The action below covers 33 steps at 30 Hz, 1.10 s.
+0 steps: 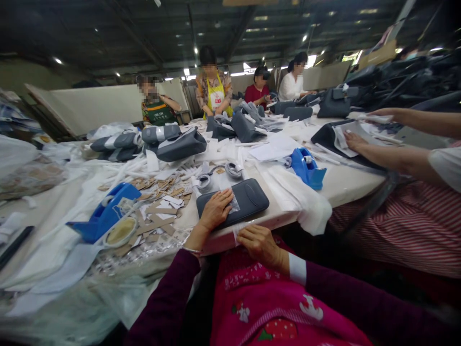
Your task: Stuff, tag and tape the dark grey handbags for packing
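At far left, a bulky translucent plastic sack [32, 168] with tan pieces inside; nearer, a long black bar [16, 247]; next, a blue plastic tape dispenser [99, 216], tilted in view, with a round shallow tub [121, 231] of tan stuff just beside it; behind, a stack of dark grey bags [117, 142] wrapped in white bands; rightward, a loose scatter of brown cardboard and white paper scraps [158, 221], and across the counter [342, 185], a co-worker in a green apron [159, 114].

At centre, left hand [216, 207] laid palm down, fingers extended, on a dark blue-grey rectangular bag with rounded corners [250, 198]; lying flat at the front edge of the counter, with a translucent strip [235, 203] across the middle; just behind it, two coiled grey straps [234, 170]; farther back, a co-worker in a yellow apron [216, 93].

Slightly right, right hand [259, 244] with fingers curled, at the counter's front edge, near a clear film; cannot tell whether gripping it.

Farther right, a second blue tape dispenser [306, 168]; soft white sheeting [313, 211] draped over the edge; at far right, a co-worker's hands [355, 140] over a dark bag with pale lining [326, 137].
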Each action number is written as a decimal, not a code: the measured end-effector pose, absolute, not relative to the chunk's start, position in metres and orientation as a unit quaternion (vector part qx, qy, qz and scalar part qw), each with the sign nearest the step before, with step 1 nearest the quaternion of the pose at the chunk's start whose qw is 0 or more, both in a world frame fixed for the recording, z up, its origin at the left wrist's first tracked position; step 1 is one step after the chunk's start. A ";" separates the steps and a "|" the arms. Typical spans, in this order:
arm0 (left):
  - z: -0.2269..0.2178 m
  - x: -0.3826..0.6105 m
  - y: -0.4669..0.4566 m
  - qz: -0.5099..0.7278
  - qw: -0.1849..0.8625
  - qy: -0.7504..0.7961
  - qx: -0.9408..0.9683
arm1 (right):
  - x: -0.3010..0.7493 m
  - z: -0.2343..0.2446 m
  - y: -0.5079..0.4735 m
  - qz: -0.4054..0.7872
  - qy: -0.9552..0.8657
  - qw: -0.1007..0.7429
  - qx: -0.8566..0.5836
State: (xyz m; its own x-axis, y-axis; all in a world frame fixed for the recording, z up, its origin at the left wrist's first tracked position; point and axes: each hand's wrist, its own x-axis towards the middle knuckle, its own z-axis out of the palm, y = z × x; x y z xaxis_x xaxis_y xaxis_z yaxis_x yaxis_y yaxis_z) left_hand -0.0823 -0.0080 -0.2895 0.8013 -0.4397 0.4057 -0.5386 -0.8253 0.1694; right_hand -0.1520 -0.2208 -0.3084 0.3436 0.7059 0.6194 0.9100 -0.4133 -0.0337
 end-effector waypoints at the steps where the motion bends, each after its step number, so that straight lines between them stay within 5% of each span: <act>1: -0.290 -0.082 -0.008 0.175 0.140 -0.259 0.940 | -0.154 -0.309 -0.221 -0.264 -0.509 0.190 -0.797; 10: -0.295 -0.085 -0.011 0.166 0.164 -0.254 0.939 | -0.114 -0.269 -0.199 -0.198 -0.494 0.204 -0.822; 17: -0.299 -0.104 -0.014 0.158 0.306 -0.166 0.924 | -0.051 -0.246 -0.178 -0.095 -0.379 0.225 -0.893; 33: -0.299 -0.100 -0.021 0.194 0.304 -0.191 0.913 | -0.030 -0.250 -0.166 -0.058 -0.361 0.116 -0.923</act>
State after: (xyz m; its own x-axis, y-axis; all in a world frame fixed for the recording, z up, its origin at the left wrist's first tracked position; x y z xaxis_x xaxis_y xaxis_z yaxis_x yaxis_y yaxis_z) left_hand -0.0997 -0.0213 -0.2986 0.8520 -0.2300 0.4703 -0.4660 -0.7425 0.4811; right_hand -0.0304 -0.1656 -0.2496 0.7323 0.6534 0.1919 0.6806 -0.7121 -0.1723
